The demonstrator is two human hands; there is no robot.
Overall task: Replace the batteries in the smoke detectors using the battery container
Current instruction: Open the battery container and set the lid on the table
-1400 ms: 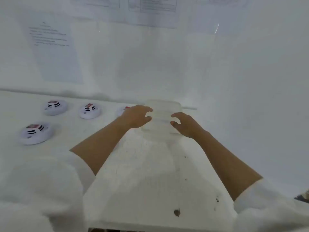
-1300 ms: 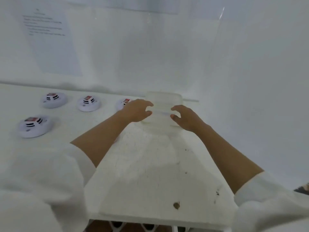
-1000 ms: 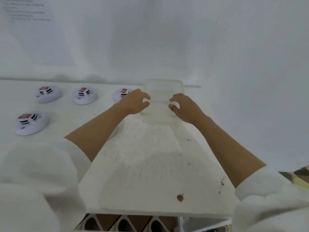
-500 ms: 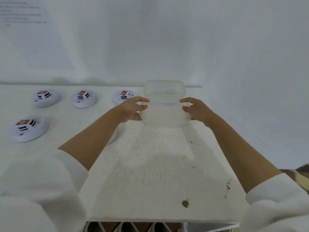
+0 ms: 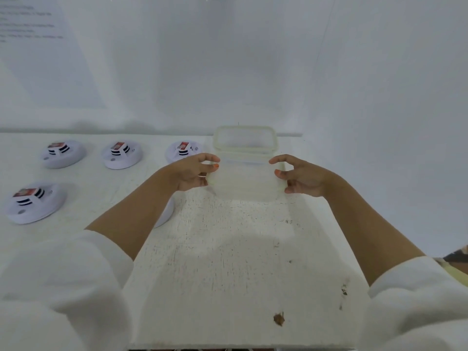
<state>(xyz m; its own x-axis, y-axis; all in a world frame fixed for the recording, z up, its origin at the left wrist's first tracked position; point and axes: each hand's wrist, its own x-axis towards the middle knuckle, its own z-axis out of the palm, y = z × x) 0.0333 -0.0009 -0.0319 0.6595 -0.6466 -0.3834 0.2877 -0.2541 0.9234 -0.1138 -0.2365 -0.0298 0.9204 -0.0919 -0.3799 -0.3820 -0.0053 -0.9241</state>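
A translucent battery container (image 5: pixel 244 182) sits at the far middle of the white table (image 5: pixel 228 262). Its lid (image 5: pixel 244 138) is tilted up at the back. My left hand (image 5: pixel 190 172) grips the container's left side with curled fingers and thumb. My right hand (image 5: pixel 301 177) holds its right side, thumb and index finger against the wall. Three white smoke detectors (image 5: pixel 63 153) (image 5: pixel 121 154) (image 5: pixel 183 150) lie in a row to the left, each with a red-topped battery showing. Another detector (image 5: pixel 33 202) lies nearer, and one more (image 5: pixel 167 211) is mostly hidden under my left forearm. What is inside the container is not visible.
A white wall runs close behind the container and along the right side. A printed sheet (image 5: pixel 38 46) hangs on the wall at upper left. The table's front edge is just below my sleeves, with a brown chip (image 5: pixel 278 319) near it.
My hands moved from the top of the container to its two sides, and the lid now stands tilted up at the back. The camera also tipped downward.
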